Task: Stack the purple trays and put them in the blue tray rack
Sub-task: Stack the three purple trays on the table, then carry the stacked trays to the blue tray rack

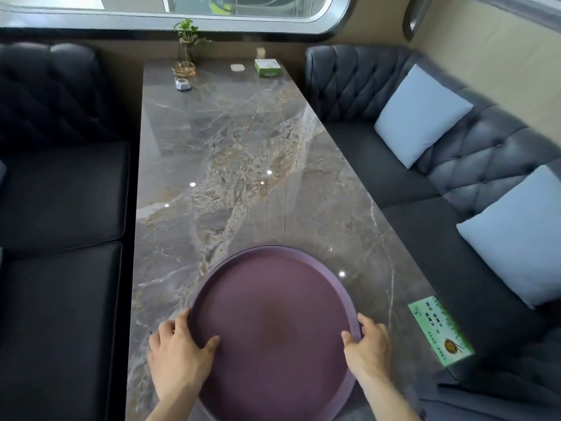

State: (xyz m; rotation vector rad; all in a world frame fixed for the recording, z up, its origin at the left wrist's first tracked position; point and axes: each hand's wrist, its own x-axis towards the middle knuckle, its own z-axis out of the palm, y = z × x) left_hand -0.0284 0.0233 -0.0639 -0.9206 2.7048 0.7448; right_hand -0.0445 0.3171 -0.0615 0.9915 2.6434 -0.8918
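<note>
One long marble table [243, 153] runs from the near edge of the view to the far wall, under a window [243, 4]. Two dark padded sofas flank it: one on the left [60, 192] and one on the right [440, 177]. Two pale blue cushions lie on the right sofa, one farther off [420, 115] and one nearer [516, 235].

The purple trays [273, 323] sit at the near end of the table, round and stacked. A second rim shows just under the top one along the far left edge, so at least two are there; the exact count cannot be told. The stack overhangs the near edge of the view. The blue rack is not in view.

The left hand [179, 350] grips the stack's left rim, thumb on the inside of the tray and fingers curled around the outside. The right hand [368, 341] grips the right rim the same way.

One green printed card [440, 329] lies on the table's near right edge, apart from the trays. At the far end stand one plant in a glass vase [186, 41], one green box [267, 67], one small white pad [237, 67] and one small white object [183, 85].
</note>
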